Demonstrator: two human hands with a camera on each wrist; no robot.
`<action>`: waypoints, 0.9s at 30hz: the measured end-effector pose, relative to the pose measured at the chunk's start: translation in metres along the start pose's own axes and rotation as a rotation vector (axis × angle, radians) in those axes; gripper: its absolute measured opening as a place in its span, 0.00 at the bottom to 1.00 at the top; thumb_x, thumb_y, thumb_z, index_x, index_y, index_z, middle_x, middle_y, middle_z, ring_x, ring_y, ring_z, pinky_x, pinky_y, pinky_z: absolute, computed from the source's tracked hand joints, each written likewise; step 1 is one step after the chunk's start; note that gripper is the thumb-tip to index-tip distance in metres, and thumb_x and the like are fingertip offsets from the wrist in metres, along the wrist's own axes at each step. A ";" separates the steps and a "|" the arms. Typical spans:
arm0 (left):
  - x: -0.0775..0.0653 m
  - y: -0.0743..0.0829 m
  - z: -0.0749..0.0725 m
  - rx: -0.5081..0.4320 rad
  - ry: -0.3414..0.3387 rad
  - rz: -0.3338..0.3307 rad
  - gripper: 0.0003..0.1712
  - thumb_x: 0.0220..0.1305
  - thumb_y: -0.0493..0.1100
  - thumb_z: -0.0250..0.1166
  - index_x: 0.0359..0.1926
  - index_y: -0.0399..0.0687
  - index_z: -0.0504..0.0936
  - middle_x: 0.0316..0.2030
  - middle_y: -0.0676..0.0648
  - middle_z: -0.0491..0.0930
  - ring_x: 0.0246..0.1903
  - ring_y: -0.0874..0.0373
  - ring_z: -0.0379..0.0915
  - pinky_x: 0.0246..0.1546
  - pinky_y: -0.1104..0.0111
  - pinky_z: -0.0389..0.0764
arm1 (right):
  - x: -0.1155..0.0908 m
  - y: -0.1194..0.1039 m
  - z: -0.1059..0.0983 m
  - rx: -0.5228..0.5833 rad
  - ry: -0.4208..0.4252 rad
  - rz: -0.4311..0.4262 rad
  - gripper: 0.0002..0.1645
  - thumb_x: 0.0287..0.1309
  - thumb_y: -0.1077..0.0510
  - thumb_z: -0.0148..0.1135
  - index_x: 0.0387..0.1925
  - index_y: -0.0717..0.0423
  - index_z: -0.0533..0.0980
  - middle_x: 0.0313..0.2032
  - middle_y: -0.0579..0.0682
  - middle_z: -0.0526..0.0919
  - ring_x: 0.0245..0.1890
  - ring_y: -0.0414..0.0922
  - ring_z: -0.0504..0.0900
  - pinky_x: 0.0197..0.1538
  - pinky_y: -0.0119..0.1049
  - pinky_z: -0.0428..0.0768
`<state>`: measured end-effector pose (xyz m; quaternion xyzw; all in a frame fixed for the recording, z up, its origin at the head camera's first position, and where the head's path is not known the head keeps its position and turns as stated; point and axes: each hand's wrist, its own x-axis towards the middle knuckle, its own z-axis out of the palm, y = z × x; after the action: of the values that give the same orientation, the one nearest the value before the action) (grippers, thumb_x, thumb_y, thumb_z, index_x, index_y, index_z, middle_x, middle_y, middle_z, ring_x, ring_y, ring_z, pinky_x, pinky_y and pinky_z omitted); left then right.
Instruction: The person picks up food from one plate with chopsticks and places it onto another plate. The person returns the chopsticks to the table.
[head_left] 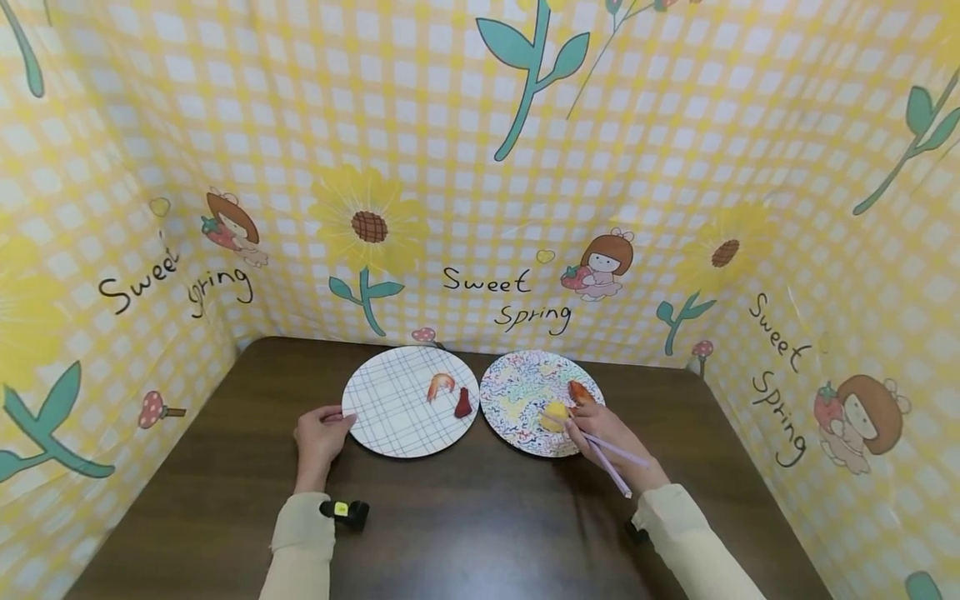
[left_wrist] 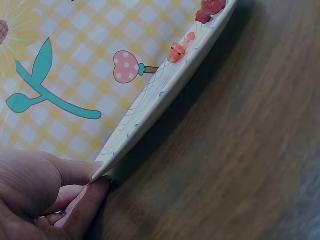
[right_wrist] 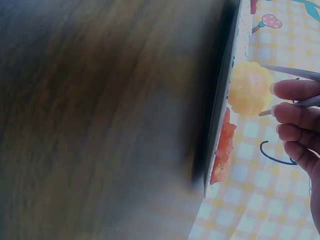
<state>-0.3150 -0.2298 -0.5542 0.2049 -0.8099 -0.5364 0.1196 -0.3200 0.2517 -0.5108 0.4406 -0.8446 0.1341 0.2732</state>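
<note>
My left hand (head_left: pixel 318 439) pinches the near-left rim of a white plate with a blue grid (head_left: pixel 397 425), thumb above and fingers below in the left wrist view. On that plate lie a shrimp (head_left: pixel 442 382) and a dark red food piece (head_left: pixel 462 404). My right hand (head_left: pixel 609 435) holds a pair of pale purple chopsticks (head_left: pixel 615 477) over a speckled multicolour plate (head_left: pixel 517 375). Their tips stand on either side of a round yellow food piece (right_wrist: pixel 249 89); whether they grip it I cannot tell. An orange-brown food piece (head_left: pixel 578 392) lies near that plate's right edge, partly behind the hand.
Both plates sit side by side near the back of a dark wooden table (head_left: pixel 480 517). A yellow checked cloth (head_left: pixel 465 208) printed with flowers and "Sweet Spring" hangs behind and along both sides. Dark bands with wrist cameras (head_left: pixel 348 513) sit at the sleeve cuffs.
</note>
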 end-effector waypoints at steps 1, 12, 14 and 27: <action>-0.001 0.000 0.000 -0.001 -0.002 0.000 0.22 0.62 0.40 0.72 0.51 0.27 0.83 0.45 0.30 0.84 0.43 0.44 0.82 0.28 0.78 0.73 | -0.001 0.001 0.000 0.007 -0.003 -0.006 0.05 0.56 0.67 0.66 0.26 0.57 0.80 0.25 0.49 0.82 0.27 0.43 0.79 0.33 0.39 0.80; -0.002 0.001 0.000 0.011 0.006 -0.004 0.21 0.62 0.40 0.72 0.51 0.29 0.84 0.45 0.31 0.85 0.44 0.44 0.82 0.28 0.77 0.73 | -0.010 0.009 -0.009 0.221 -0.128 0.228 0.15 0.66 0.67 0.58 0.23 0.56 0.81 0.31 0.52 0.84 0.34 0.49 0.81 0.35 0.38 0.77; -0.002 0.001 0.000 0.009 0.004 -0.004 0.21 0.62 0.40 0.72 0.51 0.28 0.84 0.45 0.31 0.85 0.43 0.44 0.81 0.28 0.77 0.73 | -0.013 0.011 -0.007 0.237 -0.127 0.248 0.14 0.66 0.67 0.58 0.25 0.57 0.82 0.35 0.55 0.86 0.39 0.53 0.84 0.38 0.41 0.81; -0.002 0.004 0.000 0.003 0.001 -0.020 0.22 0.63 0.41 0.72 0.52 0.28 0.83 0.47 0.31 0.84 0.45 0.43 0.81 0.28 0.78 0.73 | -0.010 0.001 -0.011 0.298 -0.054 0.322 0.17 0.68 0.66 0.55 0.24 0.58 0.82 0.22 0.49 0.80 0.23 0.34 0.71 0.29 0.31 0.75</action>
<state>-0.3141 -0.2277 -0.5504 0.2132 -0.8086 -0.5363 0.1142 -0.3127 0.2639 -0.5075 0.3391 -0.8819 0.2872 0.1576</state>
